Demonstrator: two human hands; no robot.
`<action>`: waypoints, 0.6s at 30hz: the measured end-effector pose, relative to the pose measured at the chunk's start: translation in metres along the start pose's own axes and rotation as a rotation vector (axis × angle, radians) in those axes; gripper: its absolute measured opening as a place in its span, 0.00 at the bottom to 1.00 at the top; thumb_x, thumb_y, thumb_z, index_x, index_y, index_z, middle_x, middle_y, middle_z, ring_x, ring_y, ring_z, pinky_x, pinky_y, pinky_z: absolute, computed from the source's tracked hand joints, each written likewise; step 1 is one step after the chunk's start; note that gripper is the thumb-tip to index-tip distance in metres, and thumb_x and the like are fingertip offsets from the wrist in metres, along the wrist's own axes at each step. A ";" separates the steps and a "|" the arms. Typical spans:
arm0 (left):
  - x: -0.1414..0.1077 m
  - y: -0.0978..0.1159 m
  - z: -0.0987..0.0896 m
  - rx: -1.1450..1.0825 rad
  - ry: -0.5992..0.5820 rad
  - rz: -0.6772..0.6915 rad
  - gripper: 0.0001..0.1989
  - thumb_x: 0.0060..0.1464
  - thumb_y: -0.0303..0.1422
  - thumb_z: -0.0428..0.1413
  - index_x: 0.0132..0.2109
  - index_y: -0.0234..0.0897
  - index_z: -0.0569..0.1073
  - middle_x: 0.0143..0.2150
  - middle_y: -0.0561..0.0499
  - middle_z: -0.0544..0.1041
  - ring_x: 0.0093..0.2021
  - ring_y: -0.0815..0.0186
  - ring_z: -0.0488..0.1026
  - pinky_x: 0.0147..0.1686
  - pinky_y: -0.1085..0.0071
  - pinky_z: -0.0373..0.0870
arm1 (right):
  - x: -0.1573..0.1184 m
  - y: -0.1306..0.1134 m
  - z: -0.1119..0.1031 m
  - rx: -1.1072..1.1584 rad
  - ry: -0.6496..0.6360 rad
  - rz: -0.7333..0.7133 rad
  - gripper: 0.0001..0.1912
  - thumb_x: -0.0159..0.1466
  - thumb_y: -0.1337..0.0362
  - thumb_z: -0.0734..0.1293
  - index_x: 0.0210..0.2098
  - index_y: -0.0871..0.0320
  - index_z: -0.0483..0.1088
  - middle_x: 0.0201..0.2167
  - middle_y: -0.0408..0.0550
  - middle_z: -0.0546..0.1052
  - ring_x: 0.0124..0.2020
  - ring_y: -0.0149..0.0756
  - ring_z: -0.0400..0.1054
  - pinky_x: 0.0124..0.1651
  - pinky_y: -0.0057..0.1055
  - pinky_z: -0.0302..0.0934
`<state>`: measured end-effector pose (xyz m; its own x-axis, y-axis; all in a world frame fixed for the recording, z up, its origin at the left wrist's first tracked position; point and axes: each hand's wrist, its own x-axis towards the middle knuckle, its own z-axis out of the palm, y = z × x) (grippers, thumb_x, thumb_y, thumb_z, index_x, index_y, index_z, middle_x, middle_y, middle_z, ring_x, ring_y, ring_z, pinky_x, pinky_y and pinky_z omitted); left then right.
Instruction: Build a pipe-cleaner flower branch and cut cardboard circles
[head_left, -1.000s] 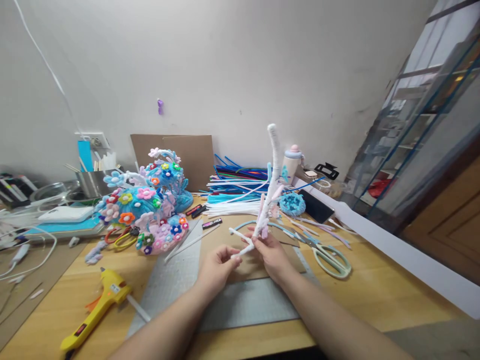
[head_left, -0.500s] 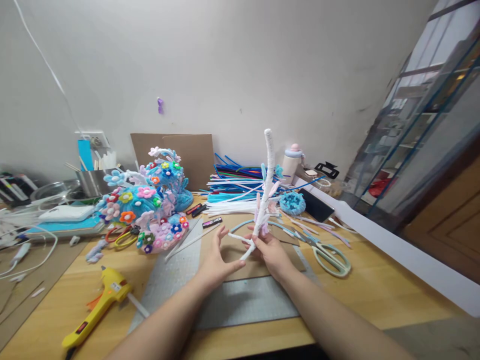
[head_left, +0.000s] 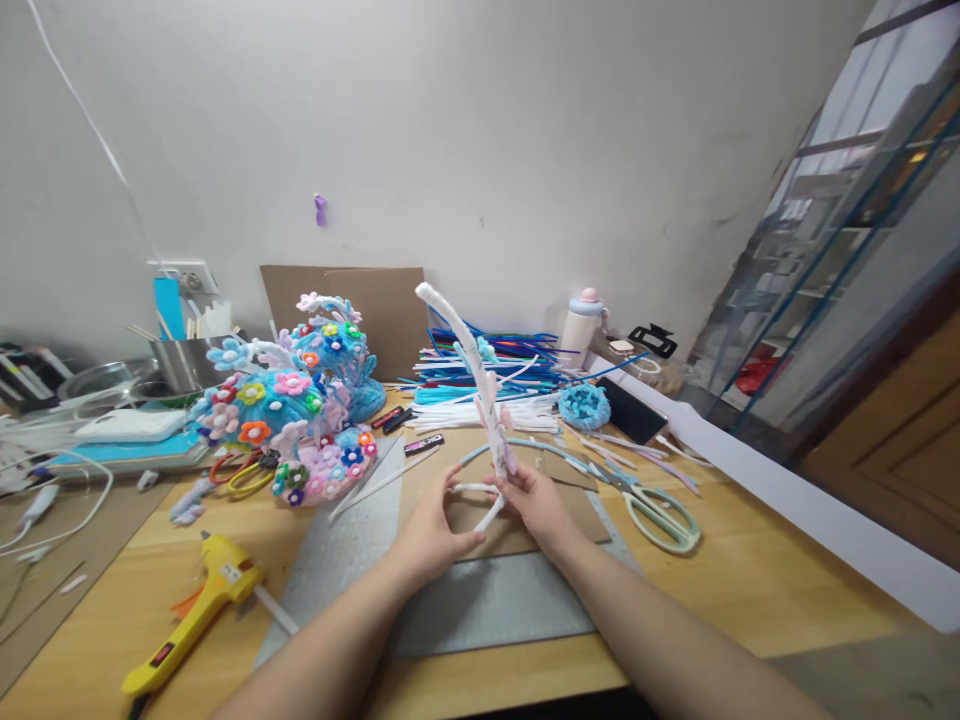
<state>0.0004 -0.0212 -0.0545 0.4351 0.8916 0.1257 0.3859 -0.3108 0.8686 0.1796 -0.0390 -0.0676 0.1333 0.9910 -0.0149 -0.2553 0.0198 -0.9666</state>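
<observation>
A white fuzzy wrapped stem [head_left: 459, 325] with small pink and light blue pieces on it leans up to the left. Its lower end splits into two white prongs. My right hand [head_left: 536, 505] is closed around it just above the split. Thumb and fingers of my left hand [head_left: 431, 525] are spread apart around the prongs, near their tips; whether they touch is unclear. Beneath both hands lies a cardboard piece [head_left: 570, 515] on a grey cutting mat [head_left: 495, 600].
Left are a yellow glue gun [head_left: 199, 620] and colourful fuzzy flower pieces [head_left: 277, 410]. Scissors [head_left: 660, 515], a blue crocheted-looking ball [head_left: 585, 406], a phone [head_left: 631, 410] and a bottle [head_left: 583, 325] stand or lie right. Behind are pipe cleaners [head_left: 487, 400].
The stem's top has swung from upright to a leftward lean, and its prongs have shifted slightly left and down. My right hand still grips it.
</observation>
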 end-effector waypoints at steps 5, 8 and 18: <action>0.002 -0.004 -0.001 -0.019 0.014 -0.006 0.42 0.39 0.27 0.63 0.63 0.36 0.58 0.53 0.40 0.71 0.54 0.55 0.69 0.56 0.57 0.62 | -0.001 -0.002 0.000 -0.038 -0.004 0.022 0.28 0.42 0.45 0.76 0.35 0.59 0.75 0.35 0.50 0.80 0.37 0.45 0.75 0.43 0.44 0.69; 0.004 -0.004 -0.004 -0.025 0.032 -0.008 0.37 0.42 0.29 0.62 0.60 0.37 0.61 0.51 0.41 0.72 0.53 0.56 0.71 0.55 0.56 0.63 | 0.000 0.000 -0.002 -0.043 0.022 0.021 0.29 0.42 0.45 0.75 0.36 0.58 0.76 0.36 0.51 0.80 0.36 0.45 0.74 0.40 0.42 0.69; -0.004 -0.002 0.002 0.108 -0.066 0.039 0.40 0.42 0.40 0.64 0.61 0.35 0.61 0.61 0.37 0.65 0.60 0.50 0.63 0.59 0.53 0.58 | 0.003 0.007 -0.005 -0.109 -0.005 -0.015 0.30 0.47 0.43 0.72 0.39 0.60 0.77 0.39 0.53 0.80 0.39 0.46 0.74 0.45 0.44 0.68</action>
<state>-0.0002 -0.0245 -0.0573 0.5031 0.8553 0.1237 0.4516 -0.3823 0.8062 0.1829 -0.0370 -0.0756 0.1318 0.9913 0.0007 -0.1480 0.0203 -0.9888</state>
